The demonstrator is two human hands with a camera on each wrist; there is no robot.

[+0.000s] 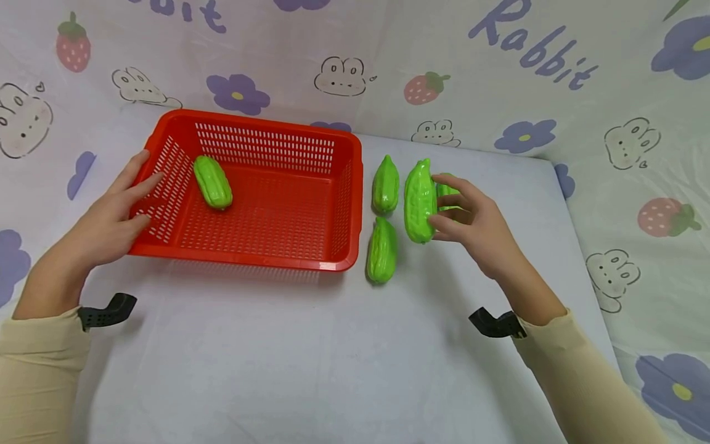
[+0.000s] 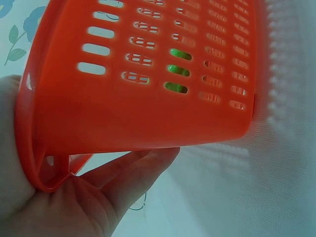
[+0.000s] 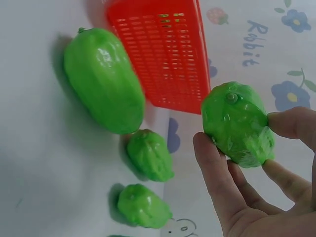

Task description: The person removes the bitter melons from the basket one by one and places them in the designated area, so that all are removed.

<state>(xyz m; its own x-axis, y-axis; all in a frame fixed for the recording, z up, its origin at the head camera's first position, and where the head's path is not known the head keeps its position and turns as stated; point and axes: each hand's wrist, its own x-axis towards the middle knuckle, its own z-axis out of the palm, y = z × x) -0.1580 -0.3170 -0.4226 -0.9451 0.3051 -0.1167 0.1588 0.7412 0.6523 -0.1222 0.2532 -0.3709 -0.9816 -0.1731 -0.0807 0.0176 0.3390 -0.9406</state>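
Red plastic basket (image 1: 277, 203) stands on the white-covered counter (image 1: 310, 370), one green vegetable (image 1: 213, 182) lying inside near its left end, that piece's long axis slanting from far left to near right. Basket floor and slotted walls show from there to the right end.

Left grip (image 1: 113, 213) holds the basket's left rim, fingers spread on either side of the wall.

Right grip (image 1: 479, 225) grasps another vegetable, the held vegetable (image 1: 420, 200), between thumb and fingertips, raised off the counter to the right of the basket and apart from it. Its narrow tip points to the far side, the blunt, nubbed end toward the person; the long axis runs near to far.

Just beside the basket's right wall lie a far vegetable (image 1: 386, 186) and a near vegetable (image 1: 381, 251), both tipped away from the person. Partly hidden behind the right fingers is a fourth outside the basket (image 1: 446, 191).

Patterned cloth (image 1: 377, 37) meets the counter's far edge; the right edge slopes past the right forearm, well apart from the vegetables.
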